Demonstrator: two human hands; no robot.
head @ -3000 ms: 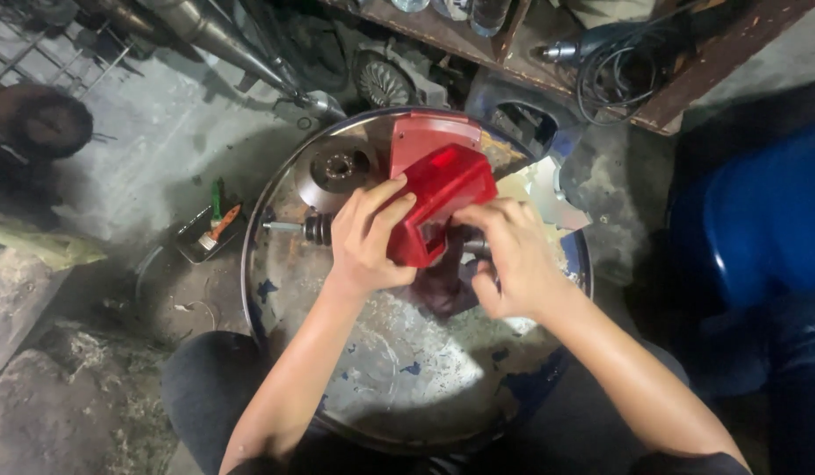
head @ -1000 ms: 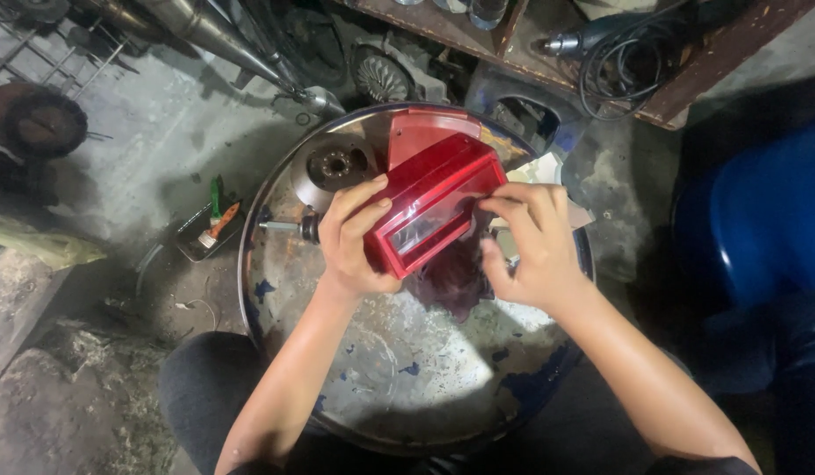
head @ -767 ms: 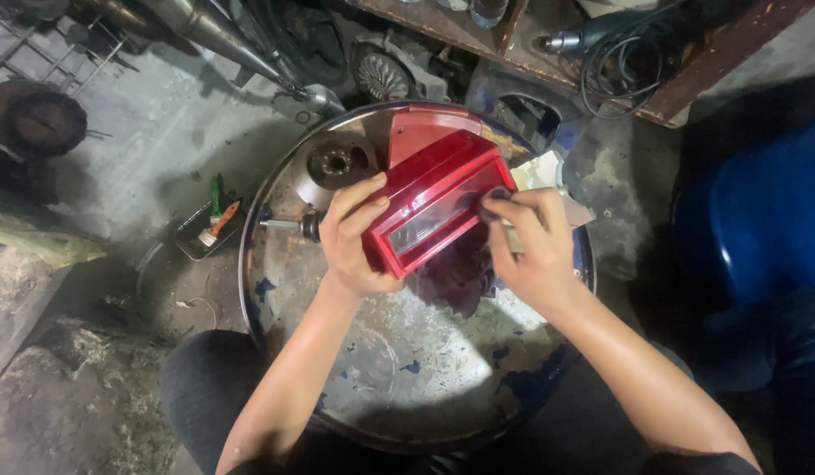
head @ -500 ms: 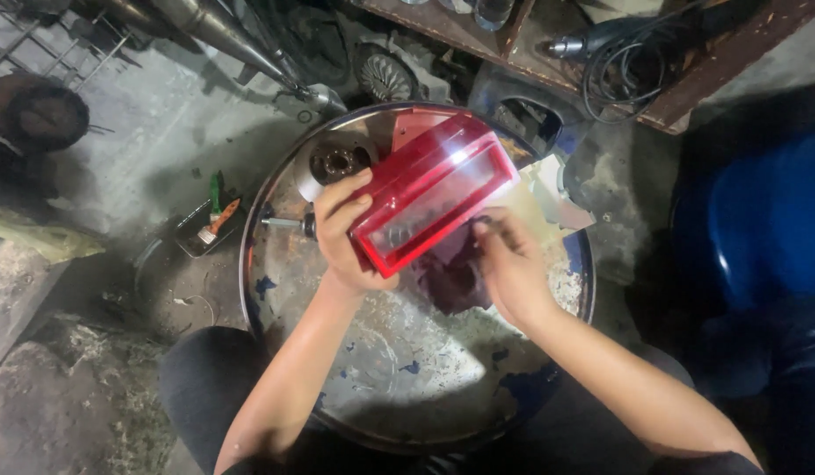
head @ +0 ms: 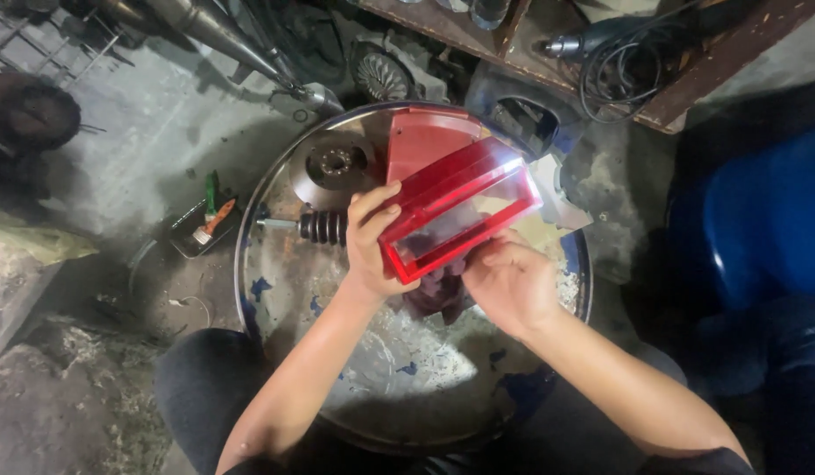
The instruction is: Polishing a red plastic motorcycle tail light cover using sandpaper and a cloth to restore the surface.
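Left hand [head: 372, 251] gripping red lamp lens [head: 460, 209] by its edge; right hand [head: 510, 280] closed beneath. Keep lens tilted, grip firm, pressure light.

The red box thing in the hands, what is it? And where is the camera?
The camera sits on a person's head and looks down, so both arms reach in from below. The left hand holds a red see-through plastic cover, shaped like a shallow box. The right hand touches its lower edge, with a dark red cloth under both hands. Below is a round metal drum top with blue paint flecks. On it lie a metal disc, a black spring with a bolt and another red piece.
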